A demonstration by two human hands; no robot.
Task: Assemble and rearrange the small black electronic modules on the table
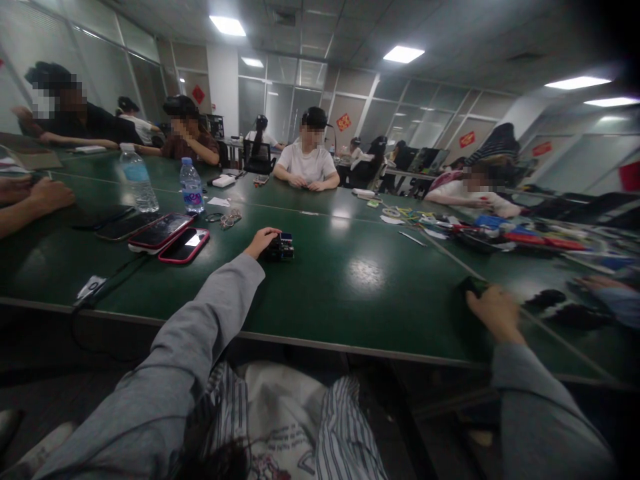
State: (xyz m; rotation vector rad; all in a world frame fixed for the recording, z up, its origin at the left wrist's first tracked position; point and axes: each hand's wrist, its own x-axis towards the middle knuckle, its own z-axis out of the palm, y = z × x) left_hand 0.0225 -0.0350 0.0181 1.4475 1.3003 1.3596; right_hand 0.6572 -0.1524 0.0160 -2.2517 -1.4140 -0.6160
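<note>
Left hand (261,241) closed over small black device (281,247) mid-table (350,280), near phones (170,237); right hand (493,312) resting on dark object (473,285) at table edge, grip unclear; both items still on table, work apparently early.

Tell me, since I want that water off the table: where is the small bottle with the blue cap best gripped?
Probably around the labelled middle of the small bottle, coming from the near side. It stands upright and apart from the bigger bottle; the phones lie low in front, so reach over them.
</note>
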